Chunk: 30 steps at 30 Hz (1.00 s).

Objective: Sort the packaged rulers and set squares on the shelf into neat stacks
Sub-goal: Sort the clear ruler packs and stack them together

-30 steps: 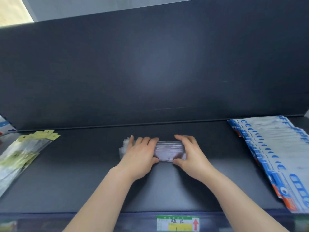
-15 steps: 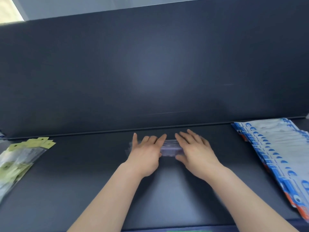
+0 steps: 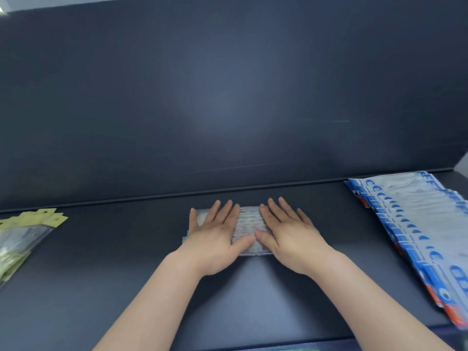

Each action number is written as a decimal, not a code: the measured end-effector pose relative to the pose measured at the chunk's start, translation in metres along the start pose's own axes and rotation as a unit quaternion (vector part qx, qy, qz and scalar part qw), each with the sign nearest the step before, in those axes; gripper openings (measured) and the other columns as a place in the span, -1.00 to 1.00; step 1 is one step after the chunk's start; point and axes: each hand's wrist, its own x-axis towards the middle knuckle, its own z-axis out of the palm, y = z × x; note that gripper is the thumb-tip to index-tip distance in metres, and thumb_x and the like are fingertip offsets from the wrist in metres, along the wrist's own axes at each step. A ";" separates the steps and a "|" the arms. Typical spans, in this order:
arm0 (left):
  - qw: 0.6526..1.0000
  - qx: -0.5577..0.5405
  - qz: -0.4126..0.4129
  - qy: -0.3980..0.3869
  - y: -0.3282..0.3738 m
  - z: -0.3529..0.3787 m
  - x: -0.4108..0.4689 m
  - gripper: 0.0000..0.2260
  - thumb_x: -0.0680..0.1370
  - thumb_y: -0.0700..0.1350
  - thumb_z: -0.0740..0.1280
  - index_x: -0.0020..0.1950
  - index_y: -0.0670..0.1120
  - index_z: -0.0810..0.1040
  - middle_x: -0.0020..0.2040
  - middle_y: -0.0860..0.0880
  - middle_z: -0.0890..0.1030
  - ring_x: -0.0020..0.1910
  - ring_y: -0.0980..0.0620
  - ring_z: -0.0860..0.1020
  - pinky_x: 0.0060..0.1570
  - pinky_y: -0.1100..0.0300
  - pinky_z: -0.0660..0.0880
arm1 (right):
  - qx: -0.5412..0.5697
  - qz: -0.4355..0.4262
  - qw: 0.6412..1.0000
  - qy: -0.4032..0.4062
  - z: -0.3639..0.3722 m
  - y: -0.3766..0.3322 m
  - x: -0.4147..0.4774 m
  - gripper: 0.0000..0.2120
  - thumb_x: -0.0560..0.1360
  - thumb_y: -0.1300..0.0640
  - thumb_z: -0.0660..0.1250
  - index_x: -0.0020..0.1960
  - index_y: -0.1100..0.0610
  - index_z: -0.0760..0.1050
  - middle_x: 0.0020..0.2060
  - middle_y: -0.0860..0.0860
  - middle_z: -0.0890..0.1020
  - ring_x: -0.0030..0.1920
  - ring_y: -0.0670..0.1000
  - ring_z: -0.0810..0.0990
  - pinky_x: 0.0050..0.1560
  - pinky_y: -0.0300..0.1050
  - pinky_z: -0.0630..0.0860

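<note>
Two forearms reach in from the near edge of the shelf [image 3: 126, 287]. The left hand [image 3: 215, 239] and right hand [image 3: 288, 236] lie side by side, palms down and fingers straight and slightly spread. Neither is curled round anything, and the thumbs almost meet.

Under and between the hands is a small stack of clear packets [image 3: 249, 224], pressed flat to the shelf. Only its middle strip and its left corners show past the hands. Its long axis runs from one hand across to the other, parallel to the shelf's back edge. Which end carries the hanging tab is hidden.

The packets look light: probably thin, stiff plastic in slick film, so the layers are likely to skid over one another. The near-left corner already looks slightly stepped. A hold at the two short ends, squeezing inward, should square them better than pressing on top.

Well out to the right of the right hand, blue-and-white packets [image 3: 410, 216] lie fanned and overlapping, their long sides running near to far. Well out to the left of the left hand is a loose pile of yellow-tabbed packets [image 3: 25, 231], tabs pointing away.

Beyond the fingertips rises the dark back panel [image 3: 228, 97].
</note>
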 end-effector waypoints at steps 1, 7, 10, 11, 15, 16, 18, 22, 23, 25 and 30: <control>1.000 0.007 0.005 -0.001 0.000 0.002 -0.003 -0.28 0.55 0.39 -0.11 0.59 0.06 -0.22 0.59 0.11 -0.25 0.54 0.10 -0.33 0.44 -0.23 -0.36 | 0.002 -0.001 1.000 -0.005 0.000 -0.001 -0.002 -0.36 0.61 -0.24 -0.10 0.58 0.02 -0.14 0.56 -0.04 -0.16 0.54 -0.02 -0.26 0.52 0.03 -0.17; 1.000 0.022 0.009 0.017 0.002 0.011 -0.023 -0.31 0.59 0.34 -0.07 0.58 0.07 -0.26 0.58 0.04 -0.32 0.53 0.04 -0.36 0.48 -0.19 -0.30 | 0.002 -0.011 1.000 -0.008 0.005 -0.004 -0.017 -0.36 0.62 -0.20 -0.07 0.57 0.06 -0.18 0.55 0.00 -0.21 0.53 0.00 -0.32 0.52 0.01 -0.19; 1.000 0.007 0.007 0.009 0.003 0.015 -0.033 -0.29 0.59 0.33 -0.05 0.59 0.03 -0.26 0.59 0.00 -0.29 0.54 0.04 -0.35 0.51 -0.13 -0.26 | 0.000 -0.017 1.000 -0.025 0.006 -0.005 -0.025 -0.38 0.63 -0.17 -0.06 0.57 0.04 -0.18 0.55 -0.01 -0.20 0.53 -0.01 -0.31 0.52 0.00 -0.20; 1.000 -0.002 0.002 0.003 0.005 0.016 -0.037 -0.28 0.59 0.34 -0.04 0.58 0.02 -0.26 0.59 -0.01 -0.29 0.54 0.04 -0.35 0.51 -0.11 -0.26 | 0.002 -0.018 0.999 -0.029 0.006 -0.004 -0.027 -0.38 0.63 -0.16 -0.06 0.57 0.04 -0.18 0.55 -0.02 -0.20 0.53 -0.02 -0.31 0.53 0.00 -0.20; 1.000 0.003 -0.006 -0.012 0.010 0.017 -0.046 -0.21 0.54 0.40 -0.03 0.58 0.03 -0.29 0.58 -0.01 -0.31 0.54 0.00 -0.35 0.52 -0.12 -0.23 | 0.006 -0.022 0.999 -0.044 0.007 -0.002 -0.034 -0.38 0.62 -0.16 -0.06 0.57 0.01 -0.20 0.55 -0.04 -0.21 0.52 -0.05 -0.31 0.53 0.01 -0.19; 1.000 0.005 -0.010 -0.018 0.011 0.018 -0.048 -0.20 0.52 0.42 -0.04 0.57 0.05 -0.31 0.58 0.00 -0.32 0.54 -0.01 -0.35 0.51 -0.13 -0.23 | 0.002 -0.023 0.999 -0.049 0.007 -0.001 -0.036 -0.38 0.62 -0.17 -0.06 0.57 0.01 -0.21 0.55 -0.04 -0.22 0.52 -0.06 -0.31 0.53 0.01 -0.20; 0.999 0.010 -0.019 -0.030 0.014 0.018 -0.053 -0.18 0.49 0.47 -0.06 0.56 0.08 -0.33 0.57 0.01 -0.35 0.53 -0.04 -0.37 0.50 -0.17 -0.26 | -0.001 -0.023 0.998 -0.058 0.006 -0.002 -0.041 -0.36 0.61 -0.18 -0.06 0.56 0.01 -0.24 0.55 -0.04 -0.23 0.52 -0.05 -0.32 0.53 0.01 -0.21; 0.999 0.004 -0.041 0.023 0.016 0.007 -0.039 -0.17 0.46 0.48 -0.11 0.58 0.08 -0.26 0.58 0.01 -0.31 0.54 -0.05 -0.36 0.47 -0.21 -0.29 | 0.014 -0.017 1.000 0.012 0.002 -0.006 -0.030 -0.37 0.61 -0.20 -0.08 0.57 -0.01 -0.22 0.55 -0.04 -0.21 0.52 -0.03 -0.33 0.53 0.05 -0.21; 0.999 0.000 -0.041 0.035 0.014 0.003 -0.030 -0.19 0.47 0.47 -0.11 0.59 0.07 -0.23 0.59 0.01 -0.27 0.55 -0.03 -0.33 0.48 -0.22 -0.27 | 0.013 -0.010 0.999 0.027 0.001 -0.007 -0.022 -0.39 0.62 -0.19 -0.09 0.57 -0.01 -0.20 0.56 -0.04 -0.19 0.53 -0.02 -0.31 0.53 0.07 -0.19; 0.998 -0.007 -0.049 0.023 0.010 -0.004 -0.016 -0.20 0.50 0.45 -0.09 0.60 0.04 -0.18 0.61 0.02 -0.20 0.56 0.00 -0.27 0.48 -0.24 -0.23 | 0.016 0.012 1.000 0.021 0.001 -0.008 -0.010 -0.39 0.61 -0.20 -0.09 0.57 0.00 -0.16 0.56 -0.04 -0.14 0.54 0.00 -0.27 0.52 0.11 -0.18; 0.998 0.003 -0.055 -0.033 0.012 -0.005 -0.019 -0.15 0.49 0.47 -0.08 0.61 -0.04 -0.11 0.61 0.02 -0.16 0.57 0.04 -0.21 0.49 -0.22 -0.23 | 0.022 0.018 1.000 -0.009 0.004 -0.007 -0.009 -0.37 0.61 -0.22 -0.08 0.57 0.05 -0.06 0.57 -0.05 -0.09 0.55 -0.01 -0.19 0.52 0.12 -0.12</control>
